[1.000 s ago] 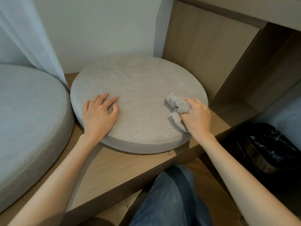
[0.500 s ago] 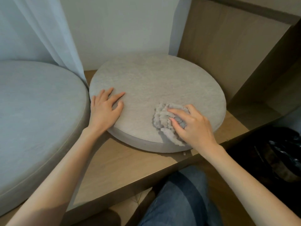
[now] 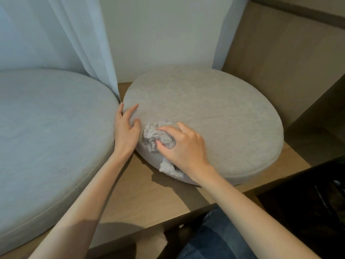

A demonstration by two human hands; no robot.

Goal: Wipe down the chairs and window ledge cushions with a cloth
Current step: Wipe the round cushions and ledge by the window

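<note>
A round beige cushion (image 3: 214, 113) lies on the wooden window ledge (image 3: 149, 199). On its near left part sits a crumpled grey cloth (image 3: 158, 137), and my right hand (image 3: 183, 146) grips it with curled fingers, pressing it onto the cushion. A tail of the cloth hangs over the cushion's front rim. My left hand (image 3: 126, 129) rests flat on the cushion's left edge with fingers spread, squeezed against a second, larger grey cushion (image 3: 48, 131) on the left.
A sheer white curtain (image 3: 87, 38) hangs down between the two cushions. A wooden side panel (image 3: 280, 58) rises at the right. A dark bin with a black liner (image 3: 308, 199) stands below right. My knee in blue jeans (image 3: 220, 238) is under the ledge.
My right hand has swept the cloth leftward across the cushion toward my left hand. My left hand has slid to the cushion's far left edge. The view has shifted left.
</note>
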